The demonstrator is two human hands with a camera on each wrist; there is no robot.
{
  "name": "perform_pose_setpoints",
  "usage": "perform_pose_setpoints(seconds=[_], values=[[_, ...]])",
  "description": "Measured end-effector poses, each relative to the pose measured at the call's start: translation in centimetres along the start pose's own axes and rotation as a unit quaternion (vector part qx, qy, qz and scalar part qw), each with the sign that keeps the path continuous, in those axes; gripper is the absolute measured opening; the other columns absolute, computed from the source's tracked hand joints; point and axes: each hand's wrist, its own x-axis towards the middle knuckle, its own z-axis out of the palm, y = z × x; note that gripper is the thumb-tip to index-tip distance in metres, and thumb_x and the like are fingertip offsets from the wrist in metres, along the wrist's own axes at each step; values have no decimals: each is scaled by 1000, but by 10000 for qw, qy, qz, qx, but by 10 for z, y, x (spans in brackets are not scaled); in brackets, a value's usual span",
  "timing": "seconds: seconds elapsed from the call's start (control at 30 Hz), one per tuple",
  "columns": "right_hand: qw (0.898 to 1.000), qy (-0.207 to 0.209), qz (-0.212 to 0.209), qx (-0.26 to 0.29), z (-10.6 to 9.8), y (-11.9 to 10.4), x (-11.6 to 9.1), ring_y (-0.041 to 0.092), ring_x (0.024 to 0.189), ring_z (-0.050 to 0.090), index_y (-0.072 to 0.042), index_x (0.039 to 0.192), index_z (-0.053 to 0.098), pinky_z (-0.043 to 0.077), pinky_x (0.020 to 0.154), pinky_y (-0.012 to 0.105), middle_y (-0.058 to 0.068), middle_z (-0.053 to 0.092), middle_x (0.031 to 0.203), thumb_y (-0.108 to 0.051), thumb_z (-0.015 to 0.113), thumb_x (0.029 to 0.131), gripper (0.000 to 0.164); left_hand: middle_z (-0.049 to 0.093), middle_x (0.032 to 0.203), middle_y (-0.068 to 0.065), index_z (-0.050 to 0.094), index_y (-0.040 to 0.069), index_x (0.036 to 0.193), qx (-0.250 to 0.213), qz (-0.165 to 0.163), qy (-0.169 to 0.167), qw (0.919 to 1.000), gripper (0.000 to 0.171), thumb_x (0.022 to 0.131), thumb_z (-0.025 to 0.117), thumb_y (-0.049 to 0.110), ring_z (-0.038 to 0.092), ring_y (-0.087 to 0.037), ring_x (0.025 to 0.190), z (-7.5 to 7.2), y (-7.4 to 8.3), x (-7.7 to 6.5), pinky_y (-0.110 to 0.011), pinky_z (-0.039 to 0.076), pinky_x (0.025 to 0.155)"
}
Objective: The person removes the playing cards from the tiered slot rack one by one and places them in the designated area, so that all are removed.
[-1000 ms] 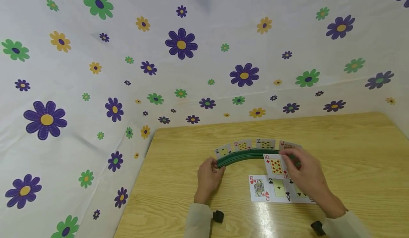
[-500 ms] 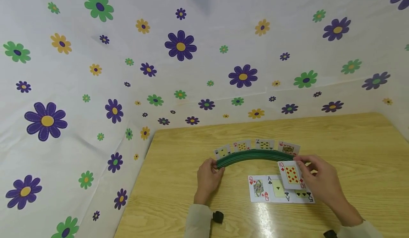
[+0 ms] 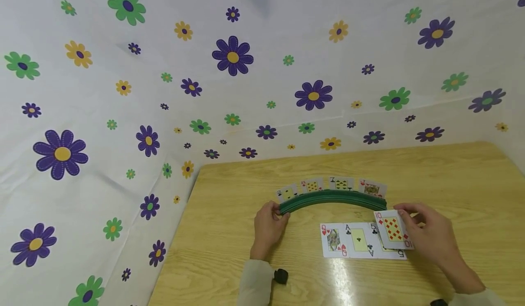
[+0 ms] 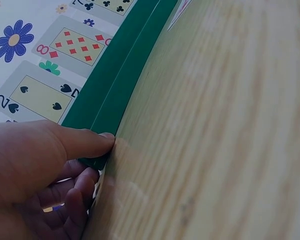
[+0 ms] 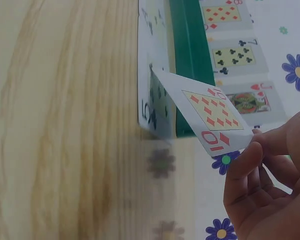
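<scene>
My right hand (image 3: 432,233) pinches the ten of diamonds (image 5: 210,112) by its right edge, tilted above the five of clubs (image 5: 147,120) and covering part of it. Thumb and fingers of my left hand (image 3: 268,226) grip the left end of the green curved card holder (image 3: 332,196). Upright in that holder stand the two of spades (image 4: 42,97), the eight of diamonds (image 4: 72,45), the seven of clubs (image 5: 237,56) and the jack of hearts (image 3: 372,188). Face up in front of it lie the queen of hearts (image 3: 333,241) and the ace of clubs (image 3: 359,240), in a row with the five.
The wood-grain table (image 3: 459,183) extends on both sides of the holder. Behind it and to the left hangs a white cloth (image 3: 279,32) printed with flowers. Black wrist straps show at both sleeves.
The right hand has carried the ten of diamonds rightward and nearer, from in front of the holder's right part to over the five of clubs. My left hand keeps its grip.
</scene>
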Motion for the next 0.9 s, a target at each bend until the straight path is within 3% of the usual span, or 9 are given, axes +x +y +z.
perform_pose_setpoints(seconds=[0.27, 0.57, 0.8, 0.9], values=[[9979, -298, 412, -394, -11, 20, 4, -16, 74, 46, 0, 121, 77, 45, 55, 23, 28, 76, 115, -8, 65, 107, 20, 73, 94, -5, 72, 5, 104, -43, 55, 30, 10000, 22, 95, 86, 20, 54, -2, 71, 0, 0, 2, -24, 45, 67], [9934, -725, 619, -633, -22, 34, 9, -12, 75, 48, 4, 127, 74, 42, 58, 24, 31, 74, 120, -13, 62, 109, 27, 73, 93, -5, 71, 5, 103, -57, 89, 106, 9999, 21, 95, 86, 18, 55, -3, 71, -3, 3, 5, -23, 45, 67], [9893, -960, 831, -717, -26, 41, 10, 13, 81, 62, 4, 127, 74, 40, 58, 25, 30, 75, 113, -15, 62, 109, 29, 72, 93, -4, 71, 6, 104, -93, -49, 39, 9999, 22, 94, 86, 19, 54, -4, 71, -2, 3, 0, -24, 44, 66], [9879, -1035, 892, -734, -26, 43, 11, 16, 81, 65, 5, 126, 75, 40, 59, 25, 30, 76, 111, -15, 62, 109, 29, 72, 93, -3, 72, 7, 105, -76, -94, 15, 9999, 22, 95, 86, 20, 53, -3, 71, -1, 2, -1, -24, 44, 67]])
